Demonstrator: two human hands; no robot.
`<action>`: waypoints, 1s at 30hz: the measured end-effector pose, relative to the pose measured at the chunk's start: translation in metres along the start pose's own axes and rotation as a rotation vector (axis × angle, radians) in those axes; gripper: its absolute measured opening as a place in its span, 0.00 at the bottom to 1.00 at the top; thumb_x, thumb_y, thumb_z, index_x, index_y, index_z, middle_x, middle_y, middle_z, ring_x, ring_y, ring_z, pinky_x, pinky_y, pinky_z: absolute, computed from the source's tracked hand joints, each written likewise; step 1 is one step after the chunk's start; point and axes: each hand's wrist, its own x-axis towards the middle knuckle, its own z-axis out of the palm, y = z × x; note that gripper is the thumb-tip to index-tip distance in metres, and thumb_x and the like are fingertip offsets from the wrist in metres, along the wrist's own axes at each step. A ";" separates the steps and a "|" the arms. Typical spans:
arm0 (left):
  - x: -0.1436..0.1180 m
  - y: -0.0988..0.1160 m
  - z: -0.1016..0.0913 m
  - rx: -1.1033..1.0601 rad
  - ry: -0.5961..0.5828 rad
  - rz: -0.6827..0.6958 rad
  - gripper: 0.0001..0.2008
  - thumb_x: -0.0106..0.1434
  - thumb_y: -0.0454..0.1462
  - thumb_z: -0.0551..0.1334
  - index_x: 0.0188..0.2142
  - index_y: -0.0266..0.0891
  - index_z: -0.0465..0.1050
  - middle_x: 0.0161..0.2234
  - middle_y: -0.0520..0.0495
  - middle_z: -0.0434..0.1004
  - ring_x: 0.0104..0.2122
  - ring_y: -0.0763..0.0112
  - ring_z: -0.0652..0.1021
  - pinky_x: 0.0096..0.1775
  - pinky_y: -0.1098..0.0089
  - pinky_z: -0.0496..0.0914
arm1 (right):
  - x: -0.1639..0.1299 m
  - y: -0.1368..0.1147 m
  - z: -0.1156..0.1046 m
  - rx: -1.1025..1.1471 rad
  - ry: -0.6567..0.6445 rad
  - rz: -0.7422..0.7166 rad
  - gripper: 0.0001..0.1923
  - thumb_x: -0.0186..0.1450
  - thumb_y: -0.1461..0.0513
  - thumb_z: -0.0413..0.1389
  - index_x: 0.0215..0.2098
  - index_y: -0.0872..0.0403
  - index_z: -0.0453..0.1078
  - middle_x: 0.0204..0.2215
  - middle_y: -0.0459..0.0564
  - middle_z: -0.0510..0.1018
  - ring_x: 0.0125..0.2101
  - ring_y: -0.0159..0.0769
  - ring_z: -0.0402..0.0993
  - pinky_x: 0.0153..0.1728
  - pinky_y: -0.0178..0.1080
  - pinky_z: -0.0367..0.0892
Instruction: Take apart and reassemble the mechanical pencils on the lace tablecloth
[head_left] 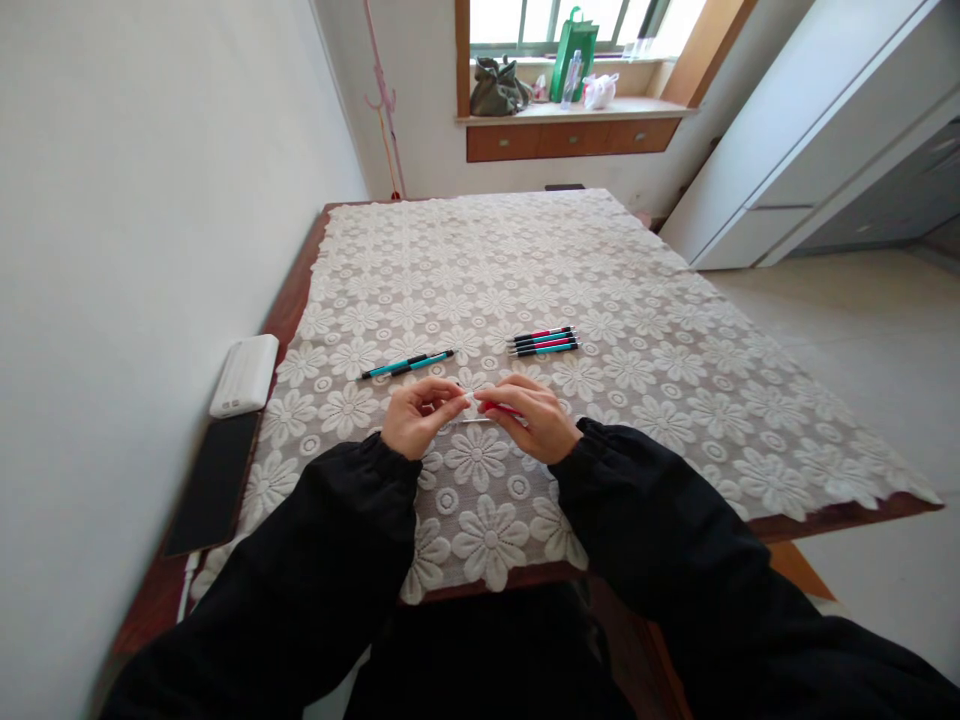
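The left hand (425, 415) has its thumb and finger pinched almost together, and a tiny pale bit (470, 396) seems to be caught there. The right hand (531, 418) is curled closely around a red pen part (501, 408), right next to that pinch. A thin pale stick (475, 420) is just on the near side of the grip (I can't tell if it touches the cloth). Past the grip, to the left, two blue pens (405, 364) lie side by side. Past it to the right is a neat row of pens (544, 341).

The tiny bit could pop out if the fingers squeeze too hard. It could be hard to find on the bumpy flower cloth (480, 260). The thin stick could roll or snap if a hand bumps it or presses down.
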 end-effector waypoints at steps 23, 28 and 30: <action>-0.014 -0.008 0.002 0.514 -0.126 0.502 0.06 0.67 0.39 0.62 0.42 0.40 0.75 0.30 0.50 0.80 0.25 0.77 0.75 0.28 0.76 0.70 | -0.003 0.002 0.003 0.045 0.009 0.061 0.05 0.71 0.58 0.59 0.44 0.49 0.73 0.34 0.49 0.78 0.35 0.38 0.74 0.38 0.41 0.70; -0.014 -0.008 0.002 0.543 -0.110 0.504 0.08 0.69 0.39 0.60 0.45 0.40 0.73 0.33 0.48 0.81 0.27 0.76 0.77 0.29 0.75 0.72 | -0.004 0.004 0.003 0.038 -0.003 0.085 0.08 0.71 0.55 0.59 0.45 0.49 0.74 0.34 0.49 0.79 0.35 0.39 0.75 0.38 0.41 0.71; -0.014 -0.008 0.001 0.557 -0.129 0.516 0.08 0.69 0.39 0.60 0.46 0.41 0.74 0.34 0.48 0.81 0.28 0.75 0.78 0.30 0.74 0.72 | -0.004 0.005 0.003 0.037 -0.004 0.089 0.08 0.70 0.54 0.60 0.44 0.49 0.75 0.33 0.49 0.79 0.35 0.39 0.74 0.37 0.41 0.71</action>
